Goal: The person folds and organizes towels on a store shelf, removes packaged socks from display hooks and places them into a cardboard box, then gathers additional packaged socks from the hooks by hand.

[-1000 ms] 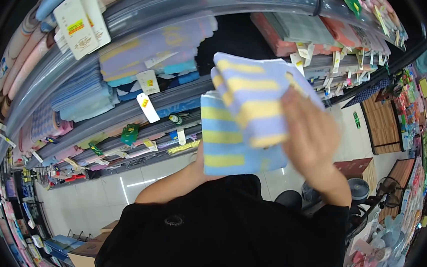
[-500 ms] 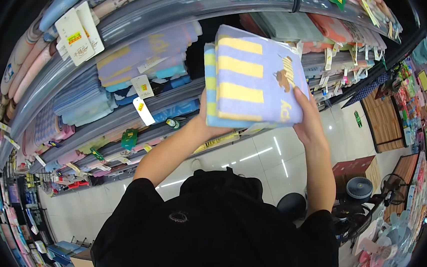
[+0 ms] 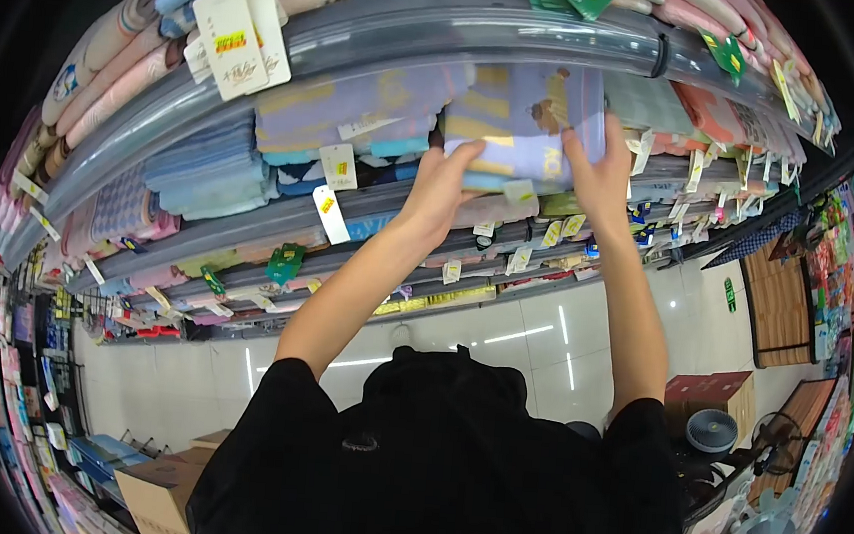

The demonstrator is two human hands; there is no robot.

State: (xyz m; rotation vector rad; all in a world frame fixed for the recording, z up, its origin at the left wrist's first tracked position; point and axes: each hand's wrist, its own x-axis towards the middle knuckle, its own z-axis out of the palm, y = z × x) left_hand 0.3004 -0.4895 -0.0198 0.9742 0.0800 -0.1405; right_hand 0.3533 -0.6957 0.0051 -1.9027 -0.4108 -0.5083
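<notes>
A folded lilac towel [image 3: 529, 114] with yellow stripes and a brown animal print lies within the shelf gap, its front edge toward me. At its left front corner my left hand [image 3: 438, 193] grips it, thumb on top and the other fingers mostly hidden. My right hand [image 3: 600, 170] holds the right side, its thumb pressed on the top face. A light blue layer shows under the lilac one. Just left of it is a similar lilac and yellow towel pile [image 3: 355, 101] with a paper tag [image 3: 338, 167] hanging in front.
A clear plastic shelf rail [image 3: 394, 49] curves above the towel. Blue towels [image 3: 209, 170] are stacked further left, and grey and coral towels [image 3: 705, 108] to the right. Lower shelves carry more tagged goods. A cardboard box [image 3: 164, 487], a fan [image 3: 712, 430] and another carton [image 3: 713, 395] stand on the floor.
Both hands have moved the lilac towel away from my body and into the shelf gap, between the neighbouring piles. It was held up in front of the shelf before.
</notes>
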